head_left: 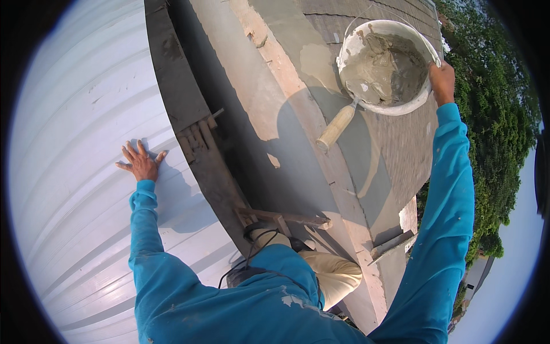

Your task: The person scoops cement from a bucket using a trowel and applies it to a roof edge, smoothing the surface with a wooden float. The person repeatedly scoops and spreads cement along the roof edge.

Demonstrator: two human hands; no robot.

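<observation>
My left hand (140, 163) lies flat on the pale ribbed metal roofing (86, 200), fingers spread, holding nothing. Up at the right, my right hand (442, 83) is closed on the rim of a white bucket (409, 109), near where its wire handle joins. Wet grey mortar (384, 69) fills part of the bucket. A trowel leans in it with its blade sunk in the mortar; its wooden handle (337, 127) sticks out over the near rim. My right fingertips are partly hidden behind the rim.
Between the two roofs runs a deep gutter-like gap (240, 155) with a wooden bar (286, 218) across it. A rough mortar ledge (298, 103) borders the gap. Brown roof shingles (401, 143) lie beneath the bucket. Trees (492, 114) stand beyond the roof's right edge.
</observation>
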